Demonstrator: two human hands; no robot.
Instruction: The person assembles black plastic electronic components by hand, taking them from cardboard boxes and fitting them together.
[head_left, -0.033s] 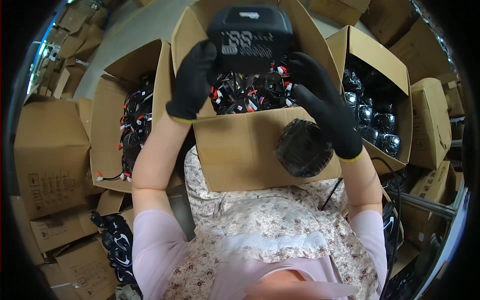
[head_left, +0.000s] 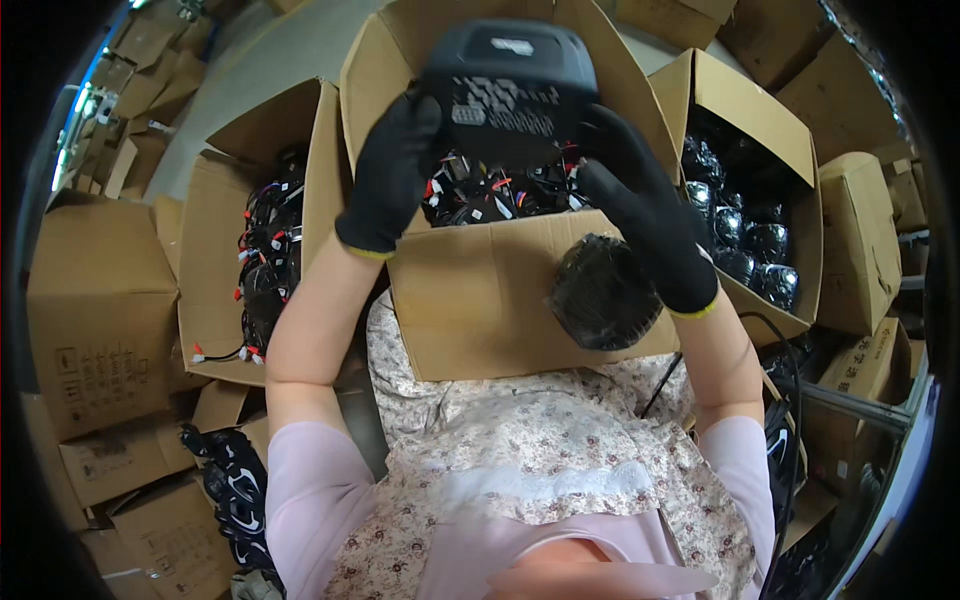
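A black digital dashboard display (head_left: 510, 85) with a segmented readout on its front is up in front of me, above the open middle carton (head_left: 480, 300). My left hand (head_left: 395, 165), in a black glove with a yellow cuff edge, grips its left side. At the lower right corner, my right hand (head_left: 645, 200), gloved the same way, closes on it; part of those fingers is hidden. Below the display, the carton holds a jumble of black wired parts (head_left: 500, 195) with red and white connectors. On the carton's front flap, under my right wrist, lies a rounded black bundle wrapped in clear film (head_left: 605, 295).
To the left stands an open carton (head_left: 215, 260) of wired parts. An open carton (head_left: 755, 115) of film-wrapped black pieces is at the right. More boxes (head_left: 100, 300) crowd both sides. A black cable (head_left: 790, 400) hangs by my right arm.
The display has shifted slightly right and down and is tilted a little more. My left hand has moved with it, and my right fingers sit closer against its edge.
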